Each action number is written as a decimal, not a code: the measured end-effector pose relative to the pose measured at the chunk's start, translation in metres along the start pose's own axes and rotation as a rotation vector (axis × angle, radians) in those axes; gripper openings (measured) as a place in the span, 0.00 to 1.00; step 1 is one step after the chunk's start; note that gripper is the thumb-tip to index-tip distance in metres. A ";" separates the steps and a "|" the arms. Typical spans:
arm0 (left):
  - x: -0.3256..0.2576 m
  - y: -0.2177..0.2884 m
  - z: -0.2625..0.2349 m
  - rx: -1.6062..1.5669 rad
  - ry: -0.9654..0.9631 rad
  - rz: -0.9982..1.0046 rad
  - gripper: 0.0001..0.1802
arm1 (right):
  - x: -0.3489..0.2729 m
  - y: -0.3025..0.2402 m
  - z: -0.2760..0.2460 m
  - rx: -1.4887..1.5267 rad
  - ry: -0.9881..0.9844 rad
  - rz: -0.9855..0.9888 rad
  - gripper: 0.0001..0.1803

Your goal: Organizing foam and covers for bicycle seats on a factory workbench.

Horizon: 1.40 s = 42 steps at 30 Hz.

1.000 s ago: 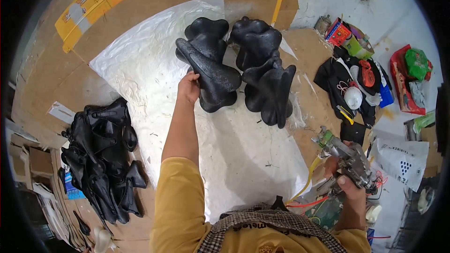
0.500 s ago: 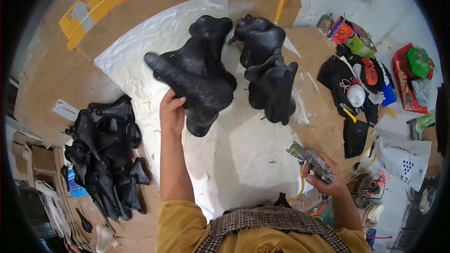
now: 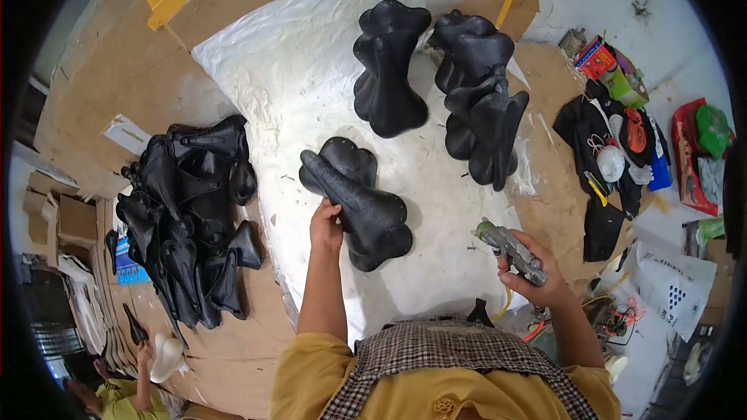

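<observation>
My left hand (image 3: 326,227) is closed on the edge of a glossy black bicycle saddle piece (image 3: 366,208), with another rounded black piece partly hidden under it. Farther off on the white sheet stands a cluster of black saddle pieces (image 3: 391,70). To its right, more of them (image 3: 484,120) lie overlapping. In my right hand (image 3: 545,274) is a grey spray gun (image 3: 513,252) with a greenish nozzle end pointing left and a yellow hose below. The gun is held apart from the saddle pieces.
White sheeting (image 3: 303,93) covers the middle of the cardboard-topped table. A heap of black saddle parts (image 3: 183,218) lies on the left. Rightward are black cloth (image 3: 603,222), a yellow cutter (image 3: 596,188) and a white plastic bag (image 3: 669,284). A co-worker's arm (image 3: 142,381) shows at lower left.
My left hand has drawn its saddle piece nearer, apart from the cluster behind it. The spray gun stays in my right hand. A co-worker has come further into view at lower left.
</observation>
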State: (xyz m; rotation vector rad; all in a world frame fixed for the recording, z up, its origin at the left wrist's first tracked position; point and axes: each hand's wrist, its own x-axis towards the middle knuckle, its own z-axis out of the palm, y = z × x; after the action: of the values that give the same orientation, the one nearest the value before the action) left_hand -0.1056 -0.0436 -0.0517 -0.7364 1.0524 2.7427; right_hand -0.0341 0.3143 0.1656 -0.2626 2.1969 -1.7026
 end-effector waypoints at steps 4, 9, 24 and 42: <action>-0.001 -0.002 0.021 0.024 0.100 0.135 0.21 | -0.007 -0.001 0.003 0.011 0.006 -0.018 0.32; -0.004 0.000 0.037 0.031 0.124 0.291 0.15 | -0.022 -0.006 0.010 -0.077 -0.010 -0.023 0.32; -0.018 0.005 0.077 -0.122 0.353 0.411 0.10 | -0.076 -0.003 0.023 -0.027 0.084 0.007 0.33; -0.139 0.205 -0.065 -0.245 0.142 0.945 0.19 | -0.120 -0.012 0.015 0.048 -0.003 0.067 0.32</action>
State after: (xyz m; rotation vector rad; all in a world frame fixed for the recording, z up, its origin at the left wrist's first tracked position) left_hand -0.0129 -0.2312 0.0956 -0.5468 1.3733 3.7087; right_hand 0.0812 0.3399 0.1926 -0.1773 2.1350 -1.7156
